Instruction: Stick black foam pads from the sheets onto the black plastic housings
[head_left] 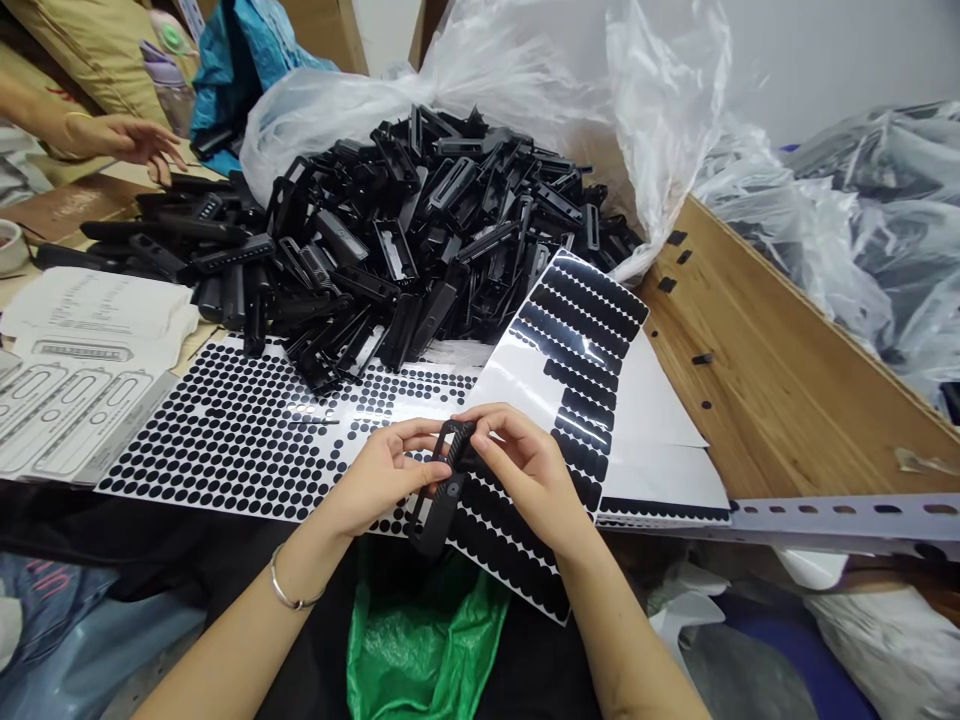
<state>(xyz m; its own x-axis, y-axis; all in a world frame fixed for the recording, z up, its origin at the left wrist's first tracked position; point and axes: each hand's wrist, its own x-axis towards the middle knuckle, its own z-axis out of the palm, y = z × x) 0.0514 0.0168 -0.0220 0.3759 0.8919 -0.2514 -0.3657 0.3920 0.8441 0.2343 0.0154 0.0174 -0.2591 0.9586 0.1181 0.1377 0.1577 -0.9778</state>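
My left hand (386,470) and my right hand (525,470) both grip one long black plastic part (441,495) above the near table edge. The left fingers curl round its upper left side. My right thumb and fingers pinch its top end. Under my hands lies a glossy sheet of round black stickers (555,380), partly peeled. A second dotted sticker sheet (225,440) lies flat to the left. A big heap of the same black plastic parts (405,230) spills from a clear plastic bag (540,70) behind.
Another person's hand (124,137) reaches in at the far left near the heap. White peeled label sheets (75,390) lie on the left. A green bag (420,630) hangs below my hands. More clear bags (847,220) sit beyond the wooden table (780,370) on the right.
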